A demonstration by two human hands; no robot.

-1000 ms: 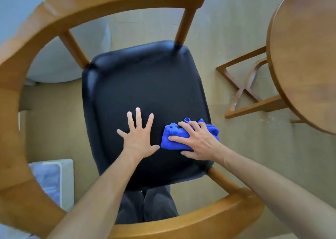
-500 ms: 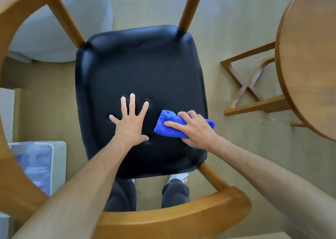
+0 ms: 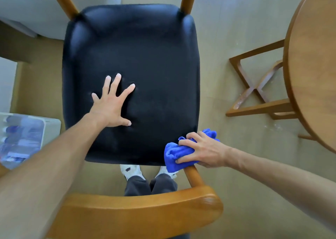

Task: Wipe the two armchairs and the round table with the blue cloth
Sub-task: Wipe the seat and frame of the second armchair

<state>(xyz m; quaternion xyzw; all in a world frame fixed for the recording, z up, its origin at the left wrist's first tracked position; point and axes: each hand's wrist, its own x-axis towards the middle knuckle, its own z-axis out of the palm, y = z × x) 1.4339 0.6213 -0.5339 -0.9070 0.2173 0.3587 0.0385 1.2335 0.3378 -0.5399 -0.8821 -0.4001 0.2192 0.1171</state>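
Right grip clutches one blue cloth | left grip splayed flat, one seat

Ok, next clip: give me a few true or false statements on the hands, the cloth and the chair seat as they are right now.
1. The right hand grips the blue cloth. True.
2. The left hand holds a second cloth. False: it lies flat, fingers spread, on the black seat with nothing in it.
3. The cloth is at the seat's near right corner. True.
4. The cloth lies on the round table. False: the table stands apart, to the right of the chair.
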